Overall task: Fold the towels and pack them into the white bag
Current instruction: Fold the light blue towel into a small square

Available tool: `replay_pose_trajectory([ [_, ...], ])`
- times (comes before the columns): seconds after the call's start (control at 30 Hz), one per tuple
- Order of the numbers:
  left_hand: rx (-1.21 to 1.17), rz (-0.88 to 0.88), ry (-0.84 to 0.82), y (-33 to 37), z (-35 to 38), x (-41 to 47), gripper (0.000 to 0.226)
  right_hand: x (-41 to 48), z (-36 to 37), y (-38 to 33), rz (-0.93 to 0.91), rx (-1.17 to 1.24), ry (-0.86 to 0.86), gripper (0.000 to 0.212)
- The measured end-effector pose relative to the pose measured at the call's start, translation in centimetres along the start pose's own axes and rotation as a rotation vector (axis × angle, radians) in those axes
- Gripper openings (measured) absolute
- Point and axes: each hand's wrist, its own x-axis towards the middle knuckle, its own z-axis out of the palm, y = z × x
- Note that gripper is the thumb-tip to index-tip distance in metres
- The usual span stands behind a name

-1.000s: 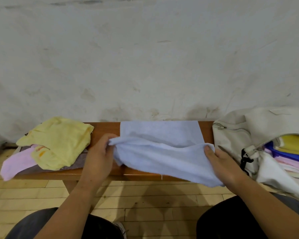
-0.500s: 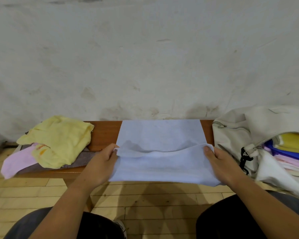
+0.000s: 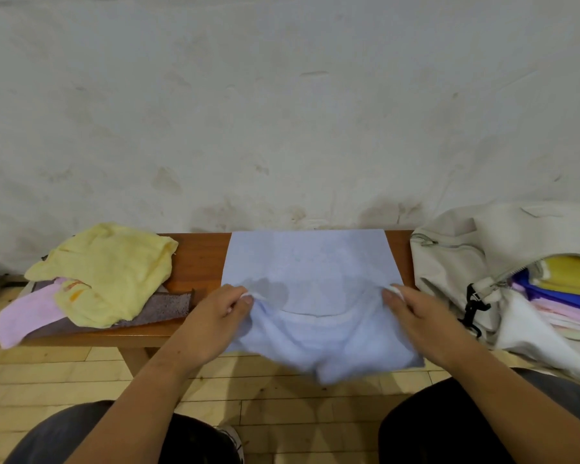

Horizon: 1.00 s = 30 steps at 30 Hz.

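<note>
A light blue towel (image 3: 310, 262) lies spread across the middle of the wooden bench (image 3: 200, 259), its near part sagging off the front edge. My left hand (image 3: 218, 321) pinches the towel's left edge, and my right hand (image 3: 419, 316) pinches its right edge. A crumpled yellow towel (image 3: 111, 269) sits on the bench's left end, on top of a pink towel (image 3: 27, 316) and a grey-purple one (image 3: 161, 306). The white bag (image 3: 462, 256) stands open at the right, with folded yellow, blue and pink towels (image 3: 563, 289) stacked inside.
A stained white wall (image 3: 282, 112) rises directly behind the bench. Pale wooden floorboards (image 3: 64, 373) run below, and my knees (image 3: 449, 426) are close to the bench's front edge. A black clip (image 3: 474, 304) hangs from the bag's zipper.
The towel's near fold has been drawn back toward me and now sags lower over the bench's front edge. Both hands have kept their pinch on its edges.
</note>
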Motion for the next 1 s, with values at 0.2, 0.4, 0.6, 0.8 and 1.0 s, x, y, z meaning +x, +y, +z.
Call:
replay_pose_trajectory([
  [0.2, 0.029, -0.041, -0.023, -1.6, 2.5, 2.3, 0.047, 1.5, 0.8, 0.8, -0.070, -0.217, -0.072, 0.032],
  [0.4, 0.281, -0.075, 0.045, -0.1, 2.0, 2.1, 0.032, 0.5, 0.4, 0.0, -0.133, -0.381, -0.040, 0.050],
  [0.6, 0.195, -0.090, 0.072, 1.6, -0.3, 0.7, 0.038, -1.1, -0.9, -1.9, -0.065, -0.149, -0.046, 0.033],
  [0.8, -0.190, -0.145, 0.287, 2.2, 0.1, 3.5, 0.041, 1.7, -1.1, -1.8, 0.036, 0.134, 0.184, 0.028],
  [1.0, 0.031, -0.215, 0.089, 0.5, 2.1, 4.9, 0.036, 4.1, -0.3, -0.3, 0.062, -0.283, -0.033, 0.034],
])
